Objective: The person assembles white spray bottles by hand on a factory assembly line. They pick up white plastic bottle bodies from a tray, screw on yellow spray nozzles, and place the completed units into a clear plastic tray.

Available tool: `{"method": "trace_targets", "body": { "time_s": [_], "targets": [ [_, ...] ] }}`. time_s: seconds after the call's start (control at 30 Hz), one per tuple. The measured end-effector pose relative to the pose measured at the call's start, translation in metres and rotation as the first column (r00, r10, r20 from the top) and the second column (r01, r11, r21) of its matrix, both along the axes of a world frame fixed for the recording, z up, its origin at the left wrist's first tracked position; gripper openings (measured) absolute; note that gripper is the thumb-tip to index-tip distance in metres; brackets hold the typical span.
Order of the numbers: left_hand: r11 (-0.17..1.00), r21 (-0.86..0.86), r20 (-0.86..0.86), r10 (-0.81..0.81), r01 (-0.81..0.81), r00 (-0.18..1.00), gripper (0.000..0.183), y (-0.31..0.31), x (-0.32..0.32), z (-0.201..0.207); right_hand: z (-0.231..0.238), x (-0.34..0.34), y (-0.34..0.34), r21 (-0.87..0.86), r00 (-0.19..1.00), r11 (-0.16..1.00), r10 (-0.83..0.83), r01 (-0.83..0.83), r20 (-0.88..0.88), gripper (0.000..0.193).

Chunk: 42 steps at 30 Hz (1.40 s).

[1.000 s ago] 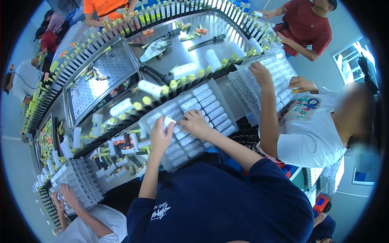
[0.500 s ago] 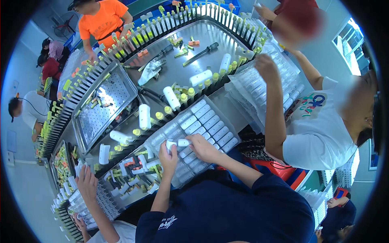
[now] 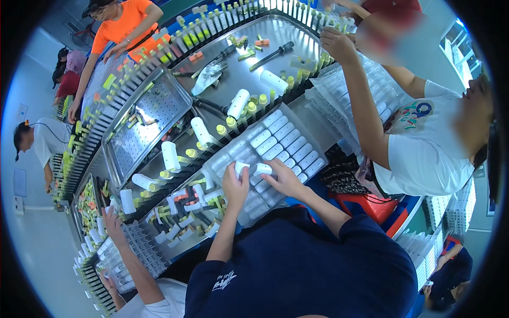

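My left hand (image 3: pixel 235 184) holds a short white tube (image 3: pixel 241 167) upright above the near part of a clear tray (image 3: pixel 318 150). Rows of white tubes (image 3: pixel 285 139) fill that tray. My right hand (image 3: pixel 285 179) grips another white tube (image 3: pixel 263 169) lying sideways, right beside the left one. The two hands are close together over the tray, almost touching. Both forearms come up from my dark blue shirt at the bottom.
A long metal bench (image 3: pixel 249 74) carries green-capped holders, white cylinders (image 3: pixel 238 102), tools and a perforated metal tray (image 3: pixel 143 124). A person in white reaches over stacked clear trays (image 3: pixel 339 87) at the right. Another person's hand (image 3: pixel 112 222) works a rack at lower left. Others stand at the far side.
My hands lifted off the tray rows and came together near its front, each now holding a white tube. The person on the right reached further along the bench.
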State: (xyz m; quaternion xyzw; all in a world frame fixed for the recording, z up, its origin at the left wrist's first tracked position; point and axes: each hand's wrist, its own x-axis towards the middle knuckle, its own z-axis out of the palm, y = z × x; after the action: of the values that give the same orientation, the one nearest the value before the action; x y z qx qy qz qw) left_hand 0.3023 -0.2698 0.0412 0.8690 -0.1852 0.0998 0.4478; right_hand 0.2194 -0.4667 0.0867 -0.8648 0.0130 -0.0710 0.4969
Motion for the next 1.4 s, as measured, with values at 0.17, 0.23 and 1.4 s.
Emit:
{"method": "trace_targets", "body": {
  "time_s": [0.17,0.23,1.4],
  "targets": [
    [1.000,-0.014,0.024,-0.002,0.002,1.000,0.041,0.004,-0.001,-0.003,0.019,0.019,-0.015,-0.128,0.924,0.965,-0.173,0.228,0.340,0.045],
    [1.000,-0.020,0.059,0.017,-0.015,0.998,0.042,0.010,-0.001,-0.005,0.066,0.049,-0.035,-0.170,0.844,0.912,-0.257,0.373,0.471,0.045],
    [0.917,0.390,-0.021,0.105,-0.089,0.994,0.038,-0.127,0.143,0.171,0.060,-0.002,-0.032,-0.333,0.960,0.926,-0.091,0.180,0.266,0.061]
  ]
}}
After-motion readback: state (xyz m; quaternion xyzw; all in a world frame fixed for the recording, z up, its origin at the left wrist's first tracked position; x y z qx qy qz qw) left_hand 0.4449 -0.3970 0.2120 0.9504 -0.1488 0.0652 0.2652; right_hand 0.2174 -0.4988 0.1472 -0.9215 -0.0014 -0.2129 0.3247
